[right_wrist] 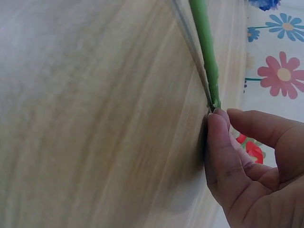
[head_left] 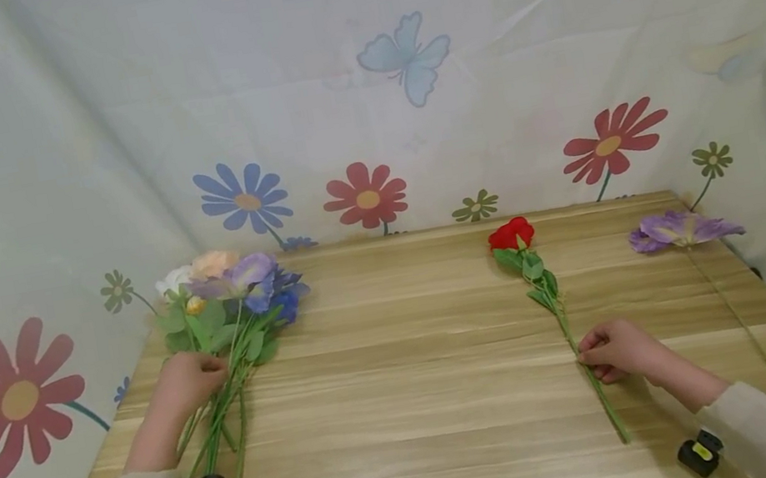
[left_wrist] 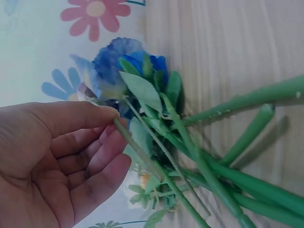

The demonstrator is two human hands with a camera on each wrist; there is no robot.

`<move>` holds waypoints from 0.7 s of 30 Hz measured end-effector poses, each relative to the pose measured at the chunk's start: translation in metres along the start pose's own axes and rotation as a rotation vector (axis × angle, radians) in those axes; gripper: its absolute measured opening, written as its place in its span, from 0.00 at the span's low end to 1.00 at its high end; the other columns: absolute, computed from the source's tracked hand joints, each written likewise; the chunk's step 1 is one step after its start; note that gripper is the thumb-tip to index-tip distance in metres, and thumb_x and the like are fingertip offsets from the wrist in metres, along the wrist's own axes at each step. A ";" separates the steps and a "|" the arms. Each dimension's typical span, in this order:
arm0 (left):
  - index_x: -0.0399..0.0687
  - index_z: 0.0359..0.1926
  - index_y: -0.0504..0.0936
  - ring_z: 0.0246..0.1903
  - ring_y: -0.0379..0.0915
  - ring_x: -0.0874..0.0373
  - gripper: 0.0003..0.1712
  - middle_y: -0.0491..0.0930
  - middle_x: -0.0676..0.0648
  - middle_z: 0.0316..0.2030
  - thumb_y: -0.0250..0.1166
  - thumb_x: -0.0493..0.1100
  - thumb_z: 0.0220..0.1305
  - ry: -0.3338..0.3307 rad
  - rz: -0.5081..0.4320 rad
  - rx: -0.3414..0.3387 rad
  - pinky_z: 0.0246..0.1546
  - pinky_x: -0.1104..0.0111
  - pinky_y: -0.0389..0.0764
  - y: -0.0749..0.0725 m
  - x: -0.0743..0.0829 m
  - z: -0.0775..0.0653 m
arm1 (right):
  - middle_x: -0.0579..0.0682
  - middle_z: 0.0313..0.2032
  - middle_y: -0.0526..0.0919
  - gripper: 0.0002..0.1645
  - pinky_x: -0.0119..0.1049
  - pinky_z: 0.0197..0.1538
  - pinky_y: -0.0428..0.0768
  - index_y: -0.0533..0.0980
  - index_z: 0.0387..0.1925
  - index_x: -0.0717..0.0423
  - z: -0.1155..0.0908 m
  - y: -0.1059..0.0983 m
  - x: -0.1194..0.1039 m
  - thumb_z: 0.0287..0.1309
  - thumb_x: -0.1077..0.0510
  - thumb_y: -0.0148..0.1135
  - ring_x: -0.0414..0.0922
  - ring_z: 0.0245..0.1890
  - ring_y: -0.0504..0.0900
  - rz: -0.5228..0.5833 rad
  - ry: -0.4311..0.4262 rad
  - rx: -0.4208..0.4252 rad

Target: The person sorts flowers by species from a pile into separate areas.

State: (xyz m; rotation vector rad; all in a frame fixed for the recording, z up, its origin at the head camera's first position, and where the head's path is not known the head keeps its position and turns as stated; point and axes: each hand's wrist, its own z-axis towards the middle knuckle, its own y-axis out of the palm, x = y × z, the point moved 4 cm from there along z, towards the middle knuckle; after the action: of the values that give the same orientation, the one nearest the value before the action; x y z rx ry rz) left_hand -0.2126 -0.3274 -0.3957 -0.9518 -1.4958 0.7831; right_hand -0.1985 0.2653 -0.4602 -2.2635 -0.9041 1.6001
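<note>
On the left of the table lies a bunch of artificial flowers in white, peach, purple and blue, green stems crossing toward me. My left hand is at the bunch's left side; in the left wrist view its thumb and index finger pinch one thin flower stem. At the right, a single red rose lies with its bloom away from me. Thumb and fingers of my right hand pinch the rose's green stem around its middle, close over the tabletop.
A purple flower on a thin stem lies at the right edge of the wooden table. Behind and beside the table hangs a pale curtain printed with flowers and a butterfly.
</note>
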 end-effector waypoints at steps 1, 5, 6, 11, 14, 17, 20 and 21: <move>0.24 0.47 0.85 0.30 0.82 0.50 0.18 0.86 0.28 0.40 0.59 0.39 0.71 0.001 -0.009 -0.006 0.33 0.55 0.84 0.000 0.001 -0.001 | 0.51 0.30 0.83 0.16 0.31 0.29 0.86 0.75 0.47 0.78 0.000 0.000 0.000 0.68 0.65 0.60 0.39 0.26 0.80 0.003 -0.006 -0.004; 0.27 0.54 0.83 0.35 0.85 0.49 0.20 0.87 0.29 0.46 0.60 0.41 0.71 0.014 -0.026 -0.019 0.38 0.53 0.86 -0.002 0.006 -0.005 | 0.52 0.32 0.83 0.17 0.31 0.30 0.86 0.74 0.49 0.79 -0.001 -0.004 -0.003 0.69 0.64 0.58 0.39 0.28 0.81 0.026 -0.022 -0.005; 0.27 0.54 0.83 0.35 0.85 0.50 0.21 0.87 0.30 0.45 0.61 0.41 0.71 0.015 -0.032 -0.020 0.38 0.54 0.86 -0.003 0.008 -0.006 | 0.52 0.32 0.83 0.17 0.31 0.31 0.86 0.73 0.49 0.78 0.000 -0.004 -0.005 0.70 0.64 0.57 0.39 0.28 0.81 0.030 -0.032 -0.006; 0.31 0.52 0.85 0.27 0.73 0.58 0.19 0.84 0.43 0.28 0.60 0.43 0.72 0.019 -0.059 -0.023 0.32 0.64 0.75 -0.005 0.020 -0.009 | 0.53 0.34 0.83 0.19 0.34 0.35 0.86 0.73 0.52 0.76 0.000 -0.006 -0.024 0.74 0.59 0.54 0.40 0.33 0.81 0.029 -0.101 -0.012; 0.31 0.53 0.85 0.26 0.71 0.58 0.20 0.83 0.45 0.26 0.60 0.44 0.73 0.035 -0.079 -0.024 0.32 0.65 0.74 -0.004 0.028 -0.009 | 0.55 0.37 0.84 0.21 0.37 0.40 0.88 0.73 0.54 0.75 0.000 -0.004 -0.038 0.75 0.57 0.54 0.41 0.36 0.82 0.029 -0.144 -0.022; 0.30 0.55 0.83 0.31 0.80 0.56 0.22 0.88 0.37 0.37 0.61 0.44 0.73 0.048 -0.105 -0.026 0.35 0.62 0.82 -0.002 0.037 -0.007 | 0.59 0.40 0.85 0.23 0.39 0.44 0.88 0.72 0.56 0.75 0.001 0.000 -0.052 0.75 0.56 0.55 0.42 0.38 0.83 0.035 -0.176 -0.030; 0.30 0.56 0.83 0.36 0.85 0.51 0.22 0.88 0.33 0.45 0.61 0.44 0.72 0.066 -0.131 -0.021 0.39 0.58 0.85 0.002 0.049 -0.005 | 0.62 0.44 0.85 0.24 0.39 0.45 0.88 0.72 0.58 0.74 0.003 0.006 -0.063 0.74 0.55 0.56 0.44 0.40 0.84 0.044 -0.205 -0.035; 0.30 0.56 0.83 0.37 0.86 0.50 0.22 0.87 0.32 0.47 0.61 0.44 0.72 0.072 -0.144 -0.018 0.39 0.58 0.86 0.004 0.053 -0.004 | 0.63 0.45 0.84 0.24 0.39 0.45 0.88 0.72 0.58 0.74 0.004 0.009 -0.066 0.74 0.55 0.56 0.45 0.41 0.84 0.053 -0.219 -0.039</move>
State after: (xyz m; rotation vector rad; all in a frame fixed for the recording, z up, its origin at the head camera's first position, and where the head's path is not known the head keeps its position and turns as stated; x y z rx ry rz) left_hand -0.2097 -0.2785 -0.3742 -0.8661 -1.4930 0.6270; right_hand -0.2131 0.2183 -0.4155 -2.1855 -0.9407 1.8991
